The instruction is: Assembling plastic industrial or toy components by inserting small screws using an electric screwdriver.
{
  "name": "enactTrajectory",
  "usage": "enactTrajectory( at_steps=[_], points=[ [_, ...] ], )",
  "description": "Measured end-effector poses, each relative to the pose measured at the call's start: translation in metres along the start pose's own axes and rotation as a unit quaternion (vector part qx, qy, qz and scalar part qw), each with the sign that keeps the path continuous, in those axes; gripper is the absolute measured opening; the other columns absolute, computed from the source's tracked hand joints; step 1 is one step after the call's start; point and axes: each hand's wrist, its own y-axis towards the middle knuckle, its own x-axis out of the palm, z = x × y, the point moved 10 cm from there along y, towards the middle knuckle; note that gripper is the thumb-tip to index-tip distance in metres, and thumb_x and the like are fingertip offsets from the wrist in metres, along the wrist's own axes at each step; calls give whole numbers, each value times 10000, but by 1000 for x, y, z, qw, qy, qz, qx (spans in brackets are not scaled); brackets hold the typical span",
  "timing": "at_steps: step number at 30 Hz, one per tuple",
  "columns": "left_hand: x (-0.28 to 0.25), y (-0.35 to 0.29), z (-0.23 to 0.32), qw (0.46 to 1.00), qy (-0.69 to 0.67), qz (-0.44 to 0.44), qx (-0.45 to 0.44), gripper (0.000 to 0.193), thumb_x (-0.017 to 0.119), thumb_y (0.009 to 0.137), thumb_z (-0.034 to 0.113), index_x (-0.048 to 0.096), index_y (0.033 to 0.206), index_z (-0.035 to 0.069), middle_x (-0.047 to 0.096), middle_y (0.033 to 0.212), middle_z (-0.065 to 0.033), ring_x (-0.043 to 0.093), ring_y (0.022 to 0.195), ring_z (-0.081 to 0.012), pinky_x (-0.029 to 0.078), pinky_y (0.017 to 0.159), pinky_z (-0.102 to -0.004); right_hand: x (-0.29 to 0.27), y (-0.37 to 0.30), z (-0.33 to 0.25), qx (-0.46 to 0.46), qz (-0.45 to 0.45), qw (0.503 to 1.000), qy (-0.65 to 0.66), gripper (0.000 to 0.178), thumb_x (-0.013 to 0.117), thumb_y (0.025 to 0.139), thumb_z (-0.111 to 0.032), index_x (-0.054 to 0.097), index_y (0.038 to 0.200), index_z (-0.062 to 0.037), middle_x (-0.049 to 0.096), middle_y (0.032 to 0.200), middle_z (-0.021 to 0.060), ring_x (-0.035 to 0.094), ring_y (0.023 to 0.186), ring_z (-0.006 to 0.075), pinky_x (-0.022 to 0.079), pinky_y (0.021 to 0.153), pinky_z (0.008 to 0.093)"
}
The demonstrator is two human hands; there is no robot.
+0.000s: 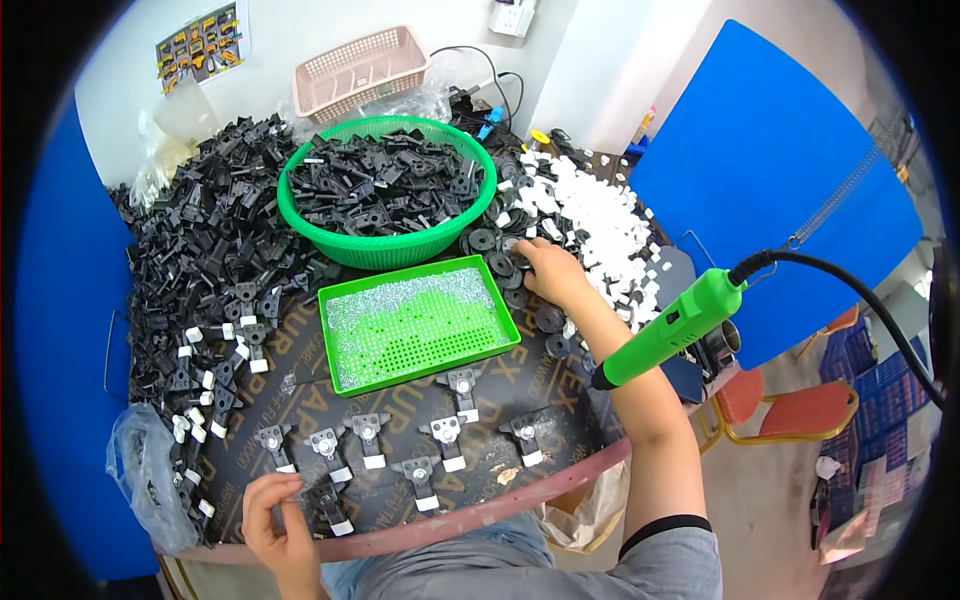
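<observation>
My right hand (550, 270) reaches into a pile of black ringed discs (482, 240) to the right of the green basket. Its fingertips are bent together down among the discs, and what they pinch is hidden. At the table's near edge, my left hand (272, 520) is loosely curled, thumb and fingers apart, with nothing seen in it. Beside it lies a black bracket with a white tip (332, 508). Several similar brackets, such as one with a screw in its middle (447, 440), are spread along the front. Behind them sits a green perforated tray (370, 382) of small silvery screws.
A green electric screwdriver (675, 325) hangs from a coiled spring (840, 195) over my right forearm. Black parts fill the green basket (390, 252) and heap up at left (200, 230). White pieces (600, 220) are piled at right. A plastic bag (150, 480) hangs over the left edge.
</observation>
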Motion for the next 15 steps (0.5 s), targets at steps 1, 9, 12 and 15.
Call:
enactTrajectory(
  at_steps=[1, 9, 12, 15],
  points=[
    [1, 1, 1, 1000, -2, -4, 2, 130, 499, 904, -91, 602, 938, -21, 595, 1003, -121, 569, 877, -148, 464, 800, -247, 0, 0, -1, 4, 4, 1000, 13, 472, 639, 727, -29, 578, 1184, -128, 608, 986, 149, 642, 913, 354, 536, 777, 451],
    [12, -2, 22, 999, -37, -24, 4, 111, 514, 894, -67, 609, 926, -18, 603, 979, -133, 585, 897, -176, 472, 807, -275, -7, 0, 32, 38, 87, 989, 111, 374, 631, 774, -31, 625, 1141, -98, 648, 964, 183, 652, 848, 337, 529, 730, 423],
    [23, -9, 30, 990, -129, -23, -43, 172, 538, 813, -127, 655, 879, -20, 659, 940, -142, 637, 870, -207, 503, 799, -289, -5, -14, 62, 183, 57, 897, 397, 379, 642, 845, -60, 604, 1222, -42, 641, 873, 105, 652, 649, 173, 549, 462, 276],
    [63, -24, 47, 962, -194, -175, -85, 113, 515, 898, -84, 612, 893, -25, 617, 951, -144, 622, 879, -203, 515, 825, -324, -24, -48, 84, 229, 122, 781, 568, 422, 649, 851, -66, 554, 1248, 43, 652, 975, 104, 666, 733, 174, 576, 500, 276]
  ],
)
